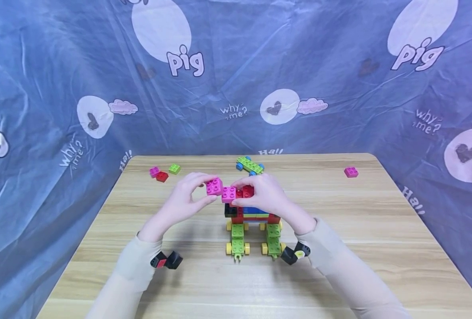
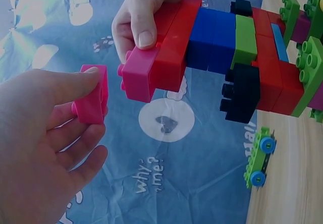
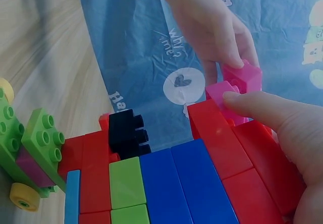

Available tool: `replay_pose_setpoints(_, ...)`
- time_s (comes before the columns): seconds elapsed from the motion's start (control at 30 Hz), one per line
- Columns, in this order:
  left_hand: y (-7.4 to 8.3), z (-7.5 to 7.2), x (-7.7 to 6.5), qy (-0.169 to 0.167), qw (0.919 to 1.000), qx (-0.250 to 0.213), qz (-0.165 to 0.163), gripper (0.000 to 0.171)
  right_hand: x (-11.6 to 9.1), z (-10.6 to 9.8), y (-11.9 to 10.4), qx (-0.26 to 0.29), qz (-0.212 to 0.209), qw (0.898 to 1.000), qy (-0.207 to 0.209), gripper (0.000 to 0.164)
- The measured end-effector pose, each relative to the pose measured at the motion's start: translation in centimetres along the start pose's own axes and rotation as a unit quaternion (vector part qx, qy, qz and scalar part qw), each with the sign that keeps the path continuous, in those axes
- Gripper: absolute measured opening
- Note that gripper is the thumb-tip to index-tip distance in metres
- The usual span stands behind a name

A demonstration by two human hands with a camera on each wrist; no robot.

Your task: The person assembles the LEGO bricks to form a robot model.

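Note:
My left hand [image 1: 183, 195] pinches a pink building block [image 2: 90, 97] between thumb and fingers, its hollow side turned toward the structure in the left wrist view. A second pink block [image 2: 137, 75] sticks out from the upper end of a built block structure [image 3: 174, 183]. My right hand [image 1: 265, 195] grips that second block, thumb [image 3: 252, 105] on one side and fingers behind. In the left wrist view a small gap separates the two pink blocks. Red, blue, lime and black blocks make up the structure, which stands on green wheeled bases [image 1: 237, 243].
A green car base with blue wheels [image 1: 250, 165] lies behind the structure. At the back left are a small pink block [image 1: 154, 171], a red block [image 1: 162, 177] and a lime block [image 1: 174, 168]. Another pink block [image 1: 351, 172] lies at the back right. Patterned blue cloth [image 1: 228, 88] surrounds the table.

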State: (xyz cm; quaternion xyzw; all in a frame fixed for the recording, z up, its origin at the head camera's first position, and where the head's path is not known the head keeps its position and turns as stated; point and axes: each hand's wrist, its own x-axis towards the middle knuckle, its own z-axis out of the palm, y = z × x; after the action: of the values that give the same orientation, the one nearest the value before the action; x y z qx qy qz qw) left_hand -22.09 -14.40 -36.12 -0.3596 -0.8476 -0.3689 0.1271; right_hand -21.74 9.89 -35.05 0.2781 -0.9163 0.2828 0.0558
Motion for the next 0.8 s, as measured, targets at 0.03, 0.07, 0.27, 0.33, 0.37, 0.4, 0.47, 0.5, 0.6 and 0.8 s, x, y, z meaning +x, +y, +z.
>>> replay_pose_setpoints(0.03,0.0,0.1,0.0,-0.002,1.0,-0.001,0.0,0.046,0.0,0.0,0.0,0.001,0.0,1.0,0.0,0.042)
replay_pose_setpoints(0.07,0.1,0.1,0.0,-0.005,1.0,-0.002,0.0,0.047,0.0,0.0,0.0,0.001,0.001,1.0,0.0,0.042)
replay_pose_setpoints(0.27,0.4,0.3,0.0,-0.008,0.9999,-0.008,0.011,0.047,0.0,0.1,0.1,0.001,0.001,1.0,0.002,0.042)
replay_pose_setpoints(0.33,0.4,0.5,0.1,-0.009,0.9998,-0.007,0.013,0.046,0.0,0.1,0.1,0.001,0.002,1.0,0.001,0.042)
replay_pose_setpoints(0.37,0.4,0.5,0.1,-0.01,0.9998,-0.007,0.014,0.046,0.0,0.1,0.1,0.001,0.001,1.0,0.001,0.042)
replay_pose_setpoints(0.4,0.4,0.6,0.1,-0.012,0.9998,-0.007,0.015,0.046,0.0,0.1,0.2,0.0,0.001,1.0,0.001,0.042)
replay_pose_setpoints(0.47,0.4,0.7,0.1,-0.014,0.9997,-0.009,0.016,0.045,-0.1,0.1,0.2,-0.001,0.002,1.0,0.001,0.042)
replay_pose_setpoints(0.5,0.3,0.8,0.1,-0.015,0.9997,-0.01,0.016,0.045,-0.1,0.1,0.1,-0.002,0.002,1.0,0.001,0.042)
replay_pose_setpoints(0.6,0.3,1.0,0.1,-0.016,0.9997,-0.013,0.014,0.044,-0.1,0.1,0.1,-0.001,0.004,1.0,-0.001,0.042)
replay_pose_setpoints(0.8,0.3,1.1,0.3,-0.016,0.9998,-0.01,0.007,0.044,-0.1,0.0,0.0,0.005,0.004,1.0,0.001,0.042)
